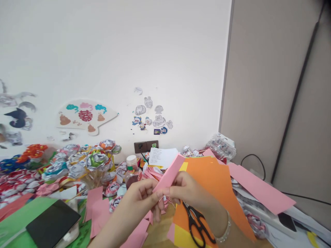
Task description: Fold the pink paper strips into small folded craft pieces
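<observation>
Between my two hands is a folded strip of pink paper (171, 171), tilted up to the right. My left hand (144, 196) pinches its lower end, thumb on top. Against the strip's right edge, my right hand (187, 187) grips it with thumb and fingers. Black-handled scissors (197, 224) lie below my right wrist on orange paper (207, 179) and yellow paper (184, 235). Pink paper scraps (152, 172) are heaped behind my hands. More pink sheets (99, 213) lie left of my left forearm.
Rolled paper flowers (95, 161) crowd the back left. A white-capped jar (131, 168) stands behind my left hand. A black flat device (53, 223) lies at front left. On the right are a long pink strip (261, 187), a white keyboard (266, 215) and a clear plastic pack (221, 146).
</observation>
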{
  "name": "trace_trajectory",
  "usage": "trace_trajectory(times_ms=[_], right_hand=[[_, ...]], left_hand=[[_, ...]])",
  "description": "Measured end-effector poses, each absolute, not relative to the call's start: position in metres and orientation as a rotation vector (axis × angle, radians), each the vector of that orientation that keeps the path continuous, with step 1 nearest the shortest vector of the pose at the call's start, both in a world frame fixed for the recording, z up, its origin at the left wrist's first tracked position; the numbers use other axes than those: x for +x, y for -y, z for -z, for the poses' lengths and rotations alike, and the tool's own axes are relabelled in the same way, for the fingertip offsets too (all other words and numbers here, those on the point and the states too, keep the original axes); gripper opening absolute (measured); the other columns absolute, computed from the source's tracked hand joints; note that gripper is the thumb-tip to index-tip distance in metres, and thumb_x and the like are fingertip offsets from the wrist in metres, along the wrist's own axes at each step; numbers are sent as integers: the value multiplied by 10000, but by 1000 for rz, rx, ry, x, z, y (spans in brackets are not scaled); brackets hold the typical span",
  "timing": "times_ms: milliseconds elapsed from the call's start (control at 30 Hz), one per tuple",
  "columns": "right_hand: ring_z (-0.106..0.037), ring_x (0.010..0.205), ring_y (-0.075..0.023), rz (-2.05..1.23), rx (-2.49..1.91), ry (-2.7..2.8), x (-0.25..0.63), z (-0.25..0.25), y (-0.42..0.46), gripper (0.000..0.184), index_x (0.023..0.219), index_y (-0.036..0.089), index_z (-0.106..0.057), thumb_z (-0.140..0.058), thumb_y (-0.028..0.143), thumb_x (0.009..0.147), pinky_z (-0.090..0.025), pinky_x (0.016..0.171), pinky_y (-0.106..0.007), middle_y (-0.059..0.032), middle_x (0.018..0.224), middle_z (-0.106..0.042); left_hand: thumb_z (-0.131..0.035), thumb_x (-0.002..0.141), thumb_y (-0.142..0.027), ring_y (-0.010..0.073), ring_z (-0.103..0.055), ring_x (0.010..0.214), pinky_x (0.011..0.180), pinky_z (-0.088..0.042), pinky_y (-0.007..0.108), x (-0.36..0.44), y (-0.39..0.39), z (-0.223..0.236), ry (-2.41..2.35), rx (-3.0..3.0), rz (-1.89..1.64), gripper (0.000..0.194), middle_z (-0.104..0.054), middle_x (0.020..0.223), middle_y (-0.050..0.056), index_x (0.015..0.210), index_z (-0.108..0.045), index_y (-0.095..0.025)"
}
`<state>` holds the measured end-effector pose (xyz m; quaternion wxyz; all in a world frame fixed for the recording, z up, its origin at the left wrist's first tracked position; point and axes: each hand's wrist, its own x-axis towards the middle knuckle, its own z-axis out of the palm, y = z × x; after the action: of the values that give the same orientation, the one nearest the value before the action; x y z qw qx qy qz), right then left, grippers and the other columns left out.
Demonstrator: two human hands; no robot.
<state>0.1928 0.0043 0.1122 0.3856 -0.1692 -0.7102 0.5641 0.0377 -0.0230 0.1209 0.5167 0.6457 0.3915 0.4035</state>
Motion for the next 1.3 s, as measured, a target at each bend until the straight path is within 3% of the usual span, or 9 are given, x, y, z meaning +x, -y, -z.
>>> trace_trajectory(times_ms=[133, 300, 500, 900, 1133, 1300], right_hand=[[-358, 443, -70, -1395, -472, 1789, 190, -110, -4, 224, 617, 134, -631, -547, 291, 752, -247, 419, -194, 19, 507, -519], [-464, 522, -99, -1482, -387, 1838, 190, -111, -2, 240, 639, 135, -621, -534, 324, 759, -361, 525, -217, -6, 591, -557], [-381, 443, -80, -1109, -511, 1930, 196, -100, -13, 410, 542, 134, -591, -455, 411, 812, -293, 438, -200, 11, 473, -476], [-364, 430, -75, -985, -637, 1653, 192, -90, -22, 454, 469, 151, -473, -438, 449, 810, -279, 436, -202, 31, 433, -411], [-331, 457, -77, -943, -646, 1595, 194, -94, -25, 446, 507, 169, -384, -375, 478, 828, -262, 454, -213, 39, 481, -357], [-271, 455, -75, -737, -718, 1704, 189, -93, -23, 418, 503, 186, -299, -361, 405, 853, -221, 440, -218, 54, 480, -273]], left_hand=[[-621, 704, -336, 113, -572, 455, 463, -436, 204, 36, 24, -122, -935, 1572, -914, 206, -623, 524, -4, 659, -582, -139], [-602, 720, -288, 121, -592, 484, 486, -445, 211, 33, 27, -121, -965, 1613, -856, 163, -647, 552, 5, 654, -566, -143], [-617, 698, -288, 112, -590, 425, 441, -440, 197, 32, 28, -123, -988, 1617, -809, 192, -621, 502, -25, 597, -521, -156], [-580, 707, -278, 106, -577, 408, 423, -413, 187, 35, 29, -122, -992, 1618, -739, 212, -621, 483, -26, 569, -457, -174], [-583, 701, -330, 135, -579, 402, 412, -420, 212, 37, 29, -120, -1058, 1655, -674, 224, -591, 451, -23, 575, -495, -166], [-581, 716, -352, 120, -568, 524, 536, -445, 220, 40, 27, -117, -894, 1715, -713, 235, -587, 550, -12, 619, -549, -140]])
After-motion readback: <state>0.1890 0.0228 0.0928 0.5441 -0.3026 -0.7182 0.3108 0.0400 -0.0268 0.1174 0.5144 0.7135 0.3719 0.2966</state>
